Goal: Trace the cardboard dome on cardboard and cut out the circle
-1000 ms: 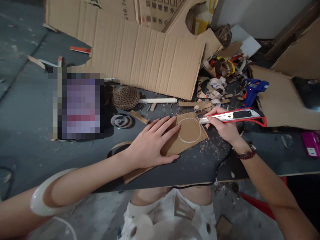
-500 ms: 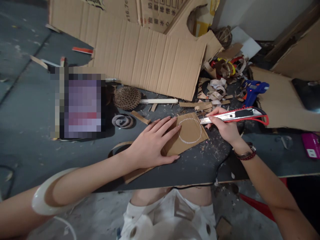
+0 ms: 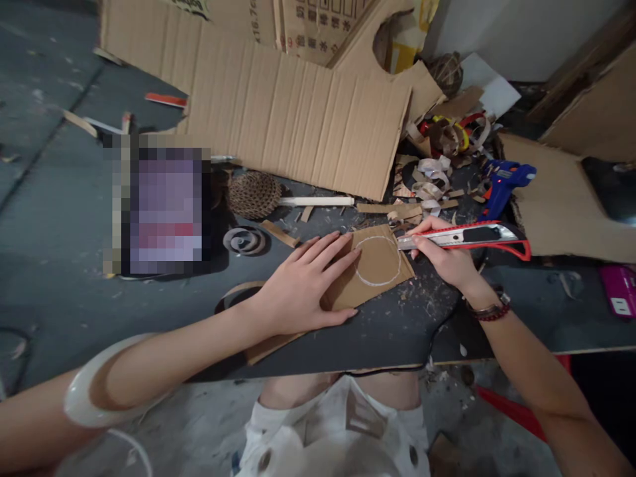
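Observation:
A small brown cardboard piece point(image 3: 382, 281) with a white circle drawn on it lies on the dark work board point(image 3: 387, 331). My left hand point(image 3: 303, 285) lies flat on the piece's left part, fingers spread, pressing it down. My right hand point(image 3: 444, 255) is closed round a red and silver utility knife point(image 3: 467, 235). The knife's blade tip rests at the circle's right edge.
A large corrugated cardboard sheet point(image 3: 293, 119) lies behind. A woven cardboard ball point(image 3: 254, 193), a white stick point(image 3: 315, 201), a coiled cardboard spiral point(image 3: 244, 240), curled strips point(image 3: 431, 173), a blue glue gun point(image 3: 504, 182) and a pink object point(image 3: 619, 298) surround the work. A blurred screen point(image 3: 163, 212) stands left.
The knife and my right hand have shifted slightly down along the circle's right edge. My left hand stays pressed flat on the cardboard.

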A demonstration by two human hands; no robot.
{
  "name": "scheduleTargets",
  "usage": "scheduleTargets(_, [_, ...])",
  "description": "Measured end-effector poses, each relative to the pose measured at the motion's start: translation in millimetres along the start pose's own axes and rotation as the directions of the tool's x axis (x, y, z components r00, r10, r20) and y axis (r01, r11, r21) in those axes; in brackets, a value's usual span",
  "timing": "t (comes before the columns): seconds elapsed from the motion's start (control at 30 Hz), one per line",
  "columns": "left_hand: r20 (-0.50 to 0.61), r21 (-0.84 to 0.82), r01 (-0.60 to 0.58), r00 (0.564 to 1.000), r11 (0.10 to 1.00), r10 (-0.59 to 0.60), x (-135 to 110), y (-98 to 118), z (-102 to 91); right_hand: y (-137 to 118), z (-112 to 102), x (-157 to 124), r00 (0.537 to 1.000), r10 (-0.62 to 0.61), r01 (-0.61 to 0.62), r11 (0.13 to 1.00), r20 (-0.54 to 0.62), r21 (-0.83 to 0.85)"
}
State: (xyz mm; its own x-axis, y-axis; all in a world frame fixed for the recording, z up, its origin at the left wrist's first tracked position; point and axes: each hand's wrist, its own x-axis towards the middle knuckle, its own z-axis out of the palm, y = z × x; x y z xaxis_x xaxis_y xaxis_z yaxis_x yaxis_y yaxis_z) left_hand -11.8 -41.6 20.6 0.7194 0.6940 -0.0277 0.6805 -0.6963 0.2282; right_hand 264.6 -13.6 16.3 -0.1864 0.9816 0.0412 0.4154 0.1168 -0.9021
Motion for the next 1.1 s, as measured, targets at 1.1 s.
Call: scheduleTargets(1.1, [-0.022,-0.008,-0.005,1.0,1.0,0.004,-0.7,0.1,1.8,4.3,4.7,0.9,0.994,0.085,-0.076,0.988,-0.07,0.134])
